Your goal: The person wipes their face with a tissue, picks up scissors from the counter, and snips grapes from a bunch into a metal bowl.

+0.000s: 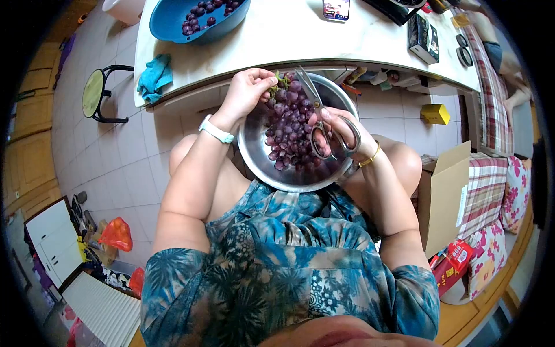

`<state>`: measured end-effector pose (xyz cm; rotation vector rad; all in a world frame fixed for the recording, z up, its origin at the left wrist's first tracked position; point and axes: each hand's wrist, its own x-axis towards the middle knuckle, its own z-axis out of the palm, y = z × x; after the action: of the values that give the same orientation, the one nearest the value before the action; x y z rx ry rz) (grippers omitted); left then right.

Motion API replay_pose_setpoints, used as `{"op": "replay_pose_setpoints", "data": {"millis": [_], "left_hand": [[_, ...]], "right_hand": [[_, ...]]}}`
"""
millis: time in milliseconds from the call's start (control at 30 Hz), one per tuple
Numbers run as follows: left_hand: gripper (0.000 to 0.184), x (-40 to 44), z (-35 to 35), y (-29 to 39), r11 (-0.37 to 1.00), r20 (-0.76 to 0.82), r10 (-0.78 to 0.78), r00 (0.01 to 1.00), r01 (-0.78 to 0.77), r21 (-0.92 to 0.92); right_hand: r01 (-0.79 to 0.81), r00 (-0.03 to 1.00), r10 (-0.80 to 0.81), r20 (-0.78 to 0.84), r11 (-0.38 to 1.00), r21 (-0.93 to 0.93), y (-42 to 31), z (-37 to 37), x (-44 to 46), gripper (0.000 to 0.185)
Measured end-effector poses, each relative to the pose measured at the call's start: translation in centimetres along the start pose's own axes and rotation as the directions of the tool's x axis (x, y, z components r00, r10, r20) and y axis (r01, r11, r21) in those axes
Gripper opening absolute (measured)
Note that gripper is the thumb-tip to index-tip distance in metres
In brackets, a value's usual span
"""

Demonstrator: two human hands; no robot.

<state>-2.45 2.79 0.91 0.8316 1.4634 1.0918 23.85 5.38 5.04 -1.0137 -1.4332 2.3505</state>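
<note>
A steel bowl [260, 165] rests on my lap with purple grapes [289, 124] in it. My left hand [253, 89] is closed, pinching the green grape stem [281, 80] at the top of the bunch, above the bowl's far left rim. Fingers of my right hand [347, 130] go through the handles of a pair of scissors [315, 98]. The blades point up and away, close to the grapes' right side. They look nearly together. The bunch hides much of the bowl's inside.
On the white table [277, 34] ahead are a blue basin [214, 32] with more grapes, a teal cloth [155, 78], a phone [336, 10] and a black box [424, 37]. A stool [94, 92] stands at left, a cardboard box [442, 196] at right. Another person's leg [511, 75] shows at far right.
</note>
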Motion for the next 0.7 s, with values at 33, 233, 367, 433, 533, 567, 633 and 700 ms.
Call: {"op": "replay_pose_setpoints", "data": {"millis": [33, 233, 367, 433, 533, 567, 633, 700], "left_hand": [[0.017, -0.1, -0.1, 0.4, 0.999, 0.005, -0.026, 1.000, 0.026, -0.024], [0.022, -0.4, -0.3, 0.7, 0.993, 0.007, -0.069, 0.998, 0.069, -0.094], [0.018, 0.1, -0.4, 0.1, 0.998, 0.011, -0.048, 0.999, 0.048, -0.032], [0.018, -0.1, -0.4, 0.2, 0.999, 0.014, -0.027, 1.000, 0.027, 0.017], [0.016, 0.2, -0.2, 0.1, 0.993, 0.035, 0.020, 0.999, -0.023, 0.113], [0.014, 0.4, -0.4, -0.2, 0.994, 0.052, 0.026, 0.998, -0.031, 0.109], [0.013, 0.3, -0.1, -0.6, 0.997, 0.036, 0.030, 0.999, -0.032, 0.071], [0.013, 0.7, 0.1, -1.0, 0.999, 0.006, 0.036, 0.999, -0.036, -0.004]], "right_hand": [[-0.025, 1.000, 0.025, 0.011, 1.000, 0.018, 0.1, 0.2, -0.2, 0.045], [-0.072, 0.997, 0.072, 0.012, 0.997, 0.000, 0.4, 0.8, -0.5, 0.036], [0.065, 0.956, -0.109, -0.274, 0.984, -0.166, 0.6, 0.3, 0.2, 0.030], [0.142, 0.908, -0.200, -0.367, 0.973, -0.179, -0.2, -0.2, 0.9, 0.027], [0.365, 0.863, -0.416, -0.287, 0.906, -0.216, -3.5, 0.9, -0.7, 0.031], [0.372, 0.868, -0.440, -0.231, 0.884, -0.284, -5.2, 1.6, -1.6, 0.034], [0.528, 0.791, -0.601, -0.114, 0.765, -0.369, -8.6, 3.6, -3.0, 0.037], [0.604, 0.717, -0.694, -0.061, 0.662, -0.444, -10.1, 4.3, -3.2, 0.037]]}}
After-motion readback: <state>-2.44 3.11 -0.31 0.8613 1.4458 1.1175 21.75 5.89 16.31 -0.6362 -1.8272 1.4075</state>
